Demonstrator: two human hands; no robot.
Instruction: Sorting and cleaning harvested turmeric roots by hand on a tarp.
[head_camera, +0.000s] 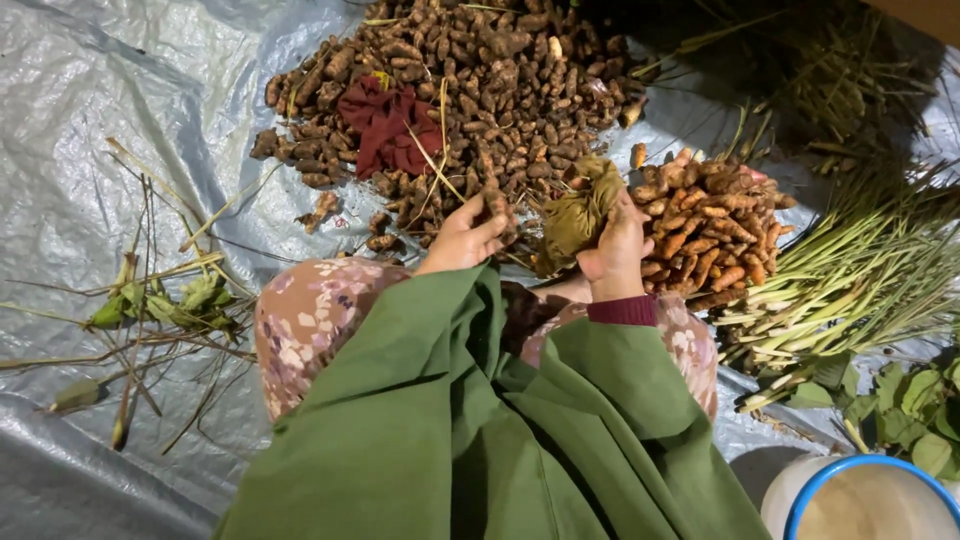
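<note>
Both hands are closed: left hand (465, 237) grips a brown root (497, 205), right hand (612, 245) clutches an olive cloth (575, 215).

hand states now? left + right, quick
Left hand: closed on a brown root at the edge of the big pile.
Right hand: closed, gripping an olive cloth.

Lit harshly from near the head, glaring off the crinkled tarp (90, 90), darkening toward upper right, sharp centrally, slightly soft at edges.
</note>
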